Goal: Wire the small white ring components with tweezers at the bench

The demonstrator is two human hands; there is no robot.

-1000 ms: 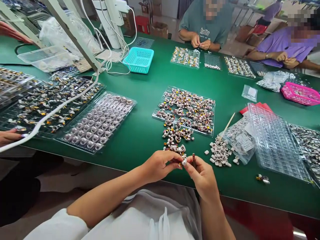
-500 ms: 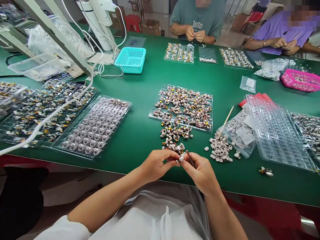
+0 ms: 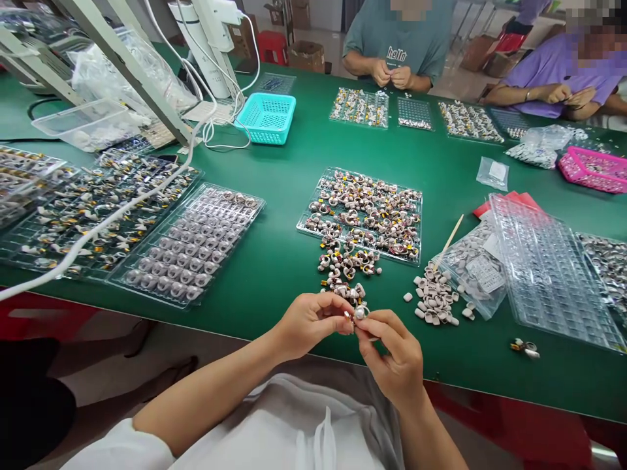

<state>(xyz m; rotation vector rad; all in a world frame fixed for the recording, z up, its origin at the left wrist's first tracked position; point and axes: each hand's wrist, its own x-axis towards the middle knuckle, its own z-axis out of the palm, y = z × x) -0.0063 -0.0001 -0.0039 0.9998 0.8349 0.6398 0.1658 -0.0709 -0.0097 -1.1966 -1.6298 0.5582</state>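
Note:
Near the table's front edge, my left hand (image 3: 313,324) pinches a small beige part with a round, shiny pale face (image 3: 360,313). A reddish-brown bit of it shows by my left fingertips. My right hand (image 3: 392,349) is closed, its fingertips pressed against the same small part; whatever lies inside the palm is hidden. Just beyond my fingers is a loose heap of beige ring-like parts (image 3: 347,261) with yellow and dark red bits. Behind it stands a clear tray (image 3: 309,225) full of similar parts. To the right lies a pile of small beige caps (image 3: 435,297).
Left are a clear tray of rounded grey-beige pieces (image 3: 183,251), a white cable (image 3: 98,236) and a turquoise basket (image 3: 267,117). Right are a wooden stick (image 3: 451,236), a plastic bag (image 3: 482,261), empty clear trays (image 3: 553,274) and a pink basket (image 3: 595,170). Two people work across the table.
The dark slim tool that stuck up from my right hand no longer shows. My right fingers have turned and lowered slightly, and the small part's round face shows more fully.

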